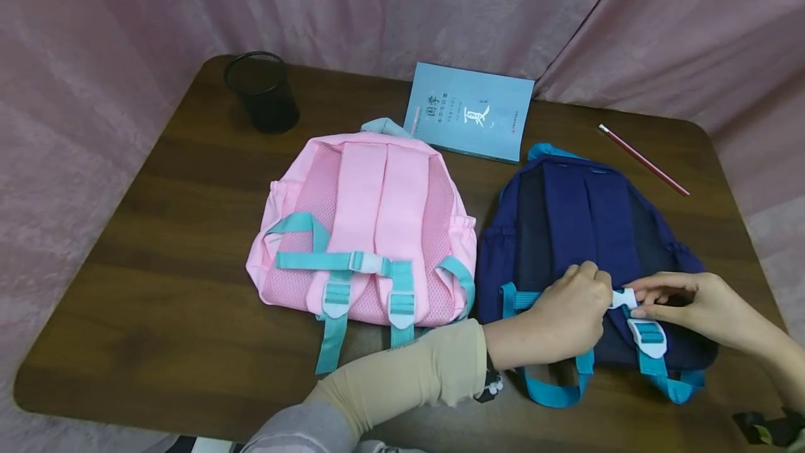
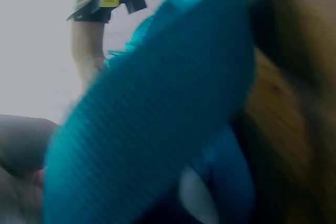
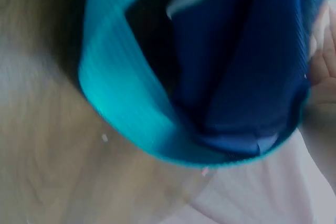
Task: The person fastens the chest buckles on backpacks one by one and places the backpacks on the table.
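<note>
A navy blue backpack (image 1: pixel 654 250) lies back panel up on the right of the table, its teal straps (image 1: pixel 553 391) looping over the near edge. My left hand (image 1: pixel 575 310) has its fingers curled at the left end of a white buckle (image 1: pixel 622 298) on the chest strap. From the right, my right hand (image 1: pixel 698 303) pinches the same buckle between thumb and fingers. Whether its two halves are joined is hard to tell. In both wrist views a blurred teal strap (image 2: pixel 152 108) fills much of the picture; the right hand (image 3: pixel 323 66) shows only at the edge.
A pink backpack (image 1: pixel 402 208) with teal straps lies left of the navy one, its chest strap buckled. Behind are a blue book (image 1: pixel 472 114) and a black mesh pen cup (image 1: pixel 264 96). A red pencil (image 1: pixel 644 159) lies at the back right of the wooden table (image 1: pixel 144 285).
</note>
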`<state>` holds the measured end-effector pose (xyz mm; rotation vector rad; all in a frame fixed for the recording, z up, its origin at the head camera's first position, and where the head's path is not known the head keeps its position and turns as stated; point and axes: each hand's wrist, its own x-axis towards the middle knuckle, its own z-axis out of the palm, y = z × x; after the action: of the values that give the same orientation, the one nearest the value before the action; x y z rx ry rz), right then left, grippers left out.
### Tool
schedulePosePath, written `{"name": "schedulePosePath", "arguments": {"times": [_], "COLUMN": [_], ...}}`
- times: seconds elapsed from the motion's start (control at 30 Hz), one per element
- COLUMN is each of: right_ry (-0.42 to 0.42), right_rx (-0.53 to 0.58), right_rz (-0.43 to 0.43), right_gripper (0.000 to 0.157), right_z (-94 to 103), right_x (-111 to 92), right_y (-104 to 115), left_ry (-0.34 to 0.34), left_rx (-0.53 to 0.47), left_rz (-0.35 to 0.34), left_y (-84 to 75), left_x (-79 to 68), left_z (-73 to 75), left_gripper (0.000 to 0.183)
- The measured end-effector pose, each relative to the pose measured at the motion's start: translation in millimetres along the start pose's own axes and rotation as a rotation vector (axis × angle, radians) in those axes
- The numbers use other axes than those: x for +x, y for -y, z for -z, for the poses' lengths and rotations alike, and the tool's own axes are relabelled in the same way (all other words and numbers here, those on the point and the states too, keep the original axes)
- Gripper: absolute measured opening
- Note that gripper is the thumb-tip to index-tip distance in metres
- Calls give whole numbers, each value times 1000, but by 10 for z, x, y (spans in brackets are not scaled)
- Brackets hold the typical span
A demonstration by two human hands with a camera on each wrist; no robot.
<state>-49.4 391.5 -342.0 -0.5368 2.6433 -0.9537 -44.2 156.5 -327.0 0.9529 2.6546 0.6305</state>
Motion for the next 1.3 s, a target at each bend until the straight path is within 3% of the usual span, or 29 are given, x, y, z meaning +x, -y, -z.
{"name": "schedulePosePath", "arguments": {"times": [0.1, 0.33, 0.57, 0.77, 0.9, 1.1, 1.3], "right_ry": [-26, -148, -154, -202, -228, -258, -221], "right_rx": [38, -23, -133, -138, -119, -111, -144], "right_rz": [11, 176, 266, 190, 178, 232, 306], "right_gripper": [29, 42, 57, 51, 47, 52, 57], "right_z": [-39, -166, -266, -324, -339, -302, -220], "right_x": [32, 96, 115, 126, 123, 108, 91], "right_y": [12, 98, 164, 170, 173, 189, 222], "left_ry": [-33, -59, -78, -160, -181, -181, -188], "left_rx": [82, 275, 213, 173, 122, 67, 31], "left_rz": [-7, 19, 50, -14, -46, -66, -91], "left_y": [12, 18, 51, 100, 138, 155, 151], "left_x": [21, 64, 8, -52, -59, -71, -90], "left_z": [-28, -49, -38, -35, -7, 45, 83], "left_gripper": [4, 10, 14, 8, 6, 7, 11]}}
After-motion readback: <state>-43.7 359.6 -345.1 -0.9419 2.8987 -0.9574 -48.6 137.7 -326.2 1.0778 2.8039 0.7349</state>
